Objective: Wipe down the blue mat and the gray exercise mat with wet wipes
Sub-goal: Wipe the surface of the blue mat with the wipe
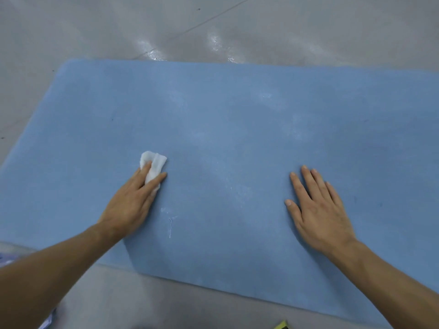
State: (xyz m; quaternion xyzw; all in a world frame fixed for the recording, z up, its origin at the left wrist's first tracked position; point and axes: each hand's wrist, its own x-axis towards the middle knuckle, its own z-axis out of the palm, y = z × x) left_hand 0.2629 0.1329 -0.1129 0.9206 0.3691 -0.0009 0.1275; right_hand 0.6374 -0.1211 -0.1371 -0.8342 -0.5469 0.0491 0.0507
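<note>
I see blue mat (237, 127) on floor (213, 24), wet wipe (153, 167) on its left part.
My left hand (133, 198) pinches it between fingers and presses it down; right hand (318, 210) lies flat on mat, fingers slightly spread.

Place: an indoor hall with the look of a gym or exercise room; which of the two cannot be told.
Floor: a smooth, glossy grey floor (308, 32) fills the far side of the view, crossed by a thin dark seam (202, 24).
Light: pale glare patches (215, 41) sit on the sheen, as from overhead lamps.
Mat: a broad blue mat (237, 115) lies flat, straight on the floor.
Margins: clear packaging (9, 252) at lower left; a yellow-and-black item (282, 325) at the bottom edge, too cropped to identify.
</note>
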